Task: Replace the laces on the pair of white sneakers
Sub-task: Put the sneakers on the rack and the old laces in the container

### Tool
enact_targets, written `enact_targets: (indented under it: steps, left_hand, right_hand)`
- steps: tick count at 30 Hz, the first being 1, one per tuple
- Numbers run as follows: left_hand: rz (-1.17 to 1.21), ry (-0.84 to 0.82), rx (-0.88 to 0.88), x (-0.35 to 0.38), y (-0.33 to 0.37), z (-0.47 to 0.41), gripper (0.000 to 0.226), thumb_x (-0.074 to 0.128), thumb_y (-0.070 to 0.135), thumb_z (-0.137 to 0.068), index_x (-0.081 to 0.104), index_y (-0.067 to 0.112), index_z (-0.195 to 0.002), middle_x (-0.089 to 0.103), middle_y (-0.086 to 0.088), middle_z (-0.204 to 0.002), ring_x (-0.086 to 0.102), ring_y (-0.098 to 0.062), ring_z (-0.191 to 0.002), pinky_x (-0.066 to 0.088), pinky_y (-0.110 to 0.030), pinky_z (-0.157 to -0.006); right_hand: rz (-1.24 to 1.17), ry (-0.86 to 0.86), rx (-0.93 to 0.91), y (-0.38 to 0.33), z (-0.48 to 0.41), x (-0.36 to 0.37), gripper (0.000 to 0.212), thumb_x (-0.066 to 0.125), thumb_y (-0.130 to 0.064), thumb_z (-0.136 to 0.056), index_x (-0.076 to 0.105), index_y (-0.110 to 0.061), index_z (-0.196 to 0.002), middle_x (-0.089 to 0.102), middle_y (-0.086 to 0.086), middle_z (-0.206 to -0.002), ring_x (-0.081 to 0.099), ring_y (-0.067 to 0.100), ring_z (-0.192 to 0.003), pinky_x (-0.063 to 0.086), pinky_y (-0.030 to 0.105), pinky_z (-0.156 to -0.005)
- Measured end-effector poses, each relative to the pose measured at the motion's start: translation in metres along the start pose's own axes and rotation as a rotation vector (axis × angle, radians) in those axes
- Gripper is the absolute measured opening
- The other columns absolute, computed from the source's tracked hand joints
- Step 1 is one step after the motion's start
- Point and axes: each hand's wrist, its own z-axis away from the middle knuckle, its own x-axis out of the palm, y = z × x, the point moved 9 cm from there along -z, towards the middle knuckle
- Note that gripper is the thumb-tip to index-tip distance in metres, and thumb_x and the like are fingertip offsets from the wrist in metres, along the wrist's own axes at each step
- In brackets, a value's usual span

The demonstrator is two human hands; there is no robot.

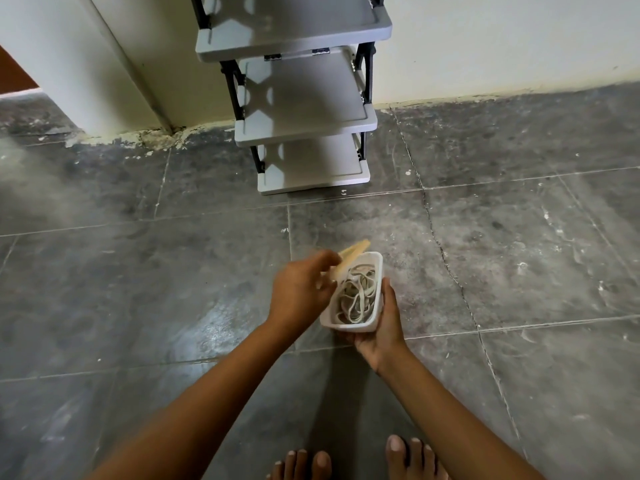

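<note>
The right hand [381, 329] cupped a small white tub [349, 328] from below. Its thumb lay up along the tub's right wall and its fingers were curled under the base, so it had a firm hold. The left hand [298, 289] was just to the left of the tub. Its fingers were pinched on a pale, cream-coloured lid [352, 257]. The lid was tilted, with its near end down by the tub's left rim and its far end raised above the tub's far left corner, leaving the tub open on top. The two hands were close together, each gripping its own piece, with only the tub's width between them.

Inside the tub lay a loose tangle of flat, off-white laces [356, 293], coiled over one another and filling most of it.

Below the tub, at the bottom edge of the view, were the toes of two bare feet [410, 455] on a dark grey tiled floor [138, 271]. The floor was scuffed and flecked with pale marks. A thin crack [446, 268] ran across the tiles to the right of the tub. Well beyond the tub, a grey shelf rack [304, 98] with black side struts stood against a cream wall [502, 43]. Three of its shelves were in view, one above another.
</note>
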Motion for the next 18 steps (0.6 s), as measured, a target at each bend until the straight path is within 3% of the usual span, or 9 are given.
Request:
enact_targets:
  steps: [3,8,12,18]
  left_hand:
    - [-0.019,-0.157,0.099,0.012,0.018,0.004,0.036,0.071,0.016,-0.079,0.067,0.028,-0.112,0.070,0.007,-0.110,0.066,-0.012,-0.096,0.053,-0.028,-0.079]
    - [-0.048,-0.364,0.176,0.024,0.031,0.013,0.053,0.068,0.013,-0.080,0.056,0.025,-0.130,0.057,0.004,-0.133,0.058,-0.015,-0.116,0.047,-0.032,-0.097]
    - [-0.276,-0.472,0.254,0.037,0.039,0.016,0.056,0.062,0.029,-0.088,0.041,0.030,-0.140,0.042,0.008,-0.145,0.050,-0.017,-0.125,0.043,-0.034,-0.100]
    - [-0.316,-0.446,0.278,0.030,0.045,0.013,0.057,0.059,0.032,-0.088,0.038,0.032,-0.142,0.041,0.010,-0.146,0.050,-0.018,-0.124,0.043,-0.034,-0.099]
  right_hand:
    - [0.040,0.010,-0.002,-0.003,0.000,-0.002,0.051,0.036,-0.060,-0.091,0.066,-0.019,-0.099,0.074,0.005,-0.084,0.069,0.020,-0.078,0.056,0.038,-0.068]
    - [0.114,0.010,-0.002,-0.011,-0.004,-0.004,0.054,0.032,-0.063,-0.090,0.066,-0.021,-0.098,0.074,0.004,-0.081,0.071,0.018,-0.071,0.057,0.034,-0.059]
    - [0.079,-0.015,0.004,-0.012,-0.005,0.000,0.056,0.032,-0.063,-0.090,0.067,-0.021,-0.100,0.074,0.006,-0.085,0.071,0.019,-0.073,0.056,0.033,-0.060]
    - [0.057,-0.034,-0.010,-0.017,-0.006,0.001,0.058,0.032,-0.063,-0.091,0.067,-0.018,-0.103,0.074,0.009,-0.087,0.072,0.021,-0.075,0.056,0.032,-0.056]
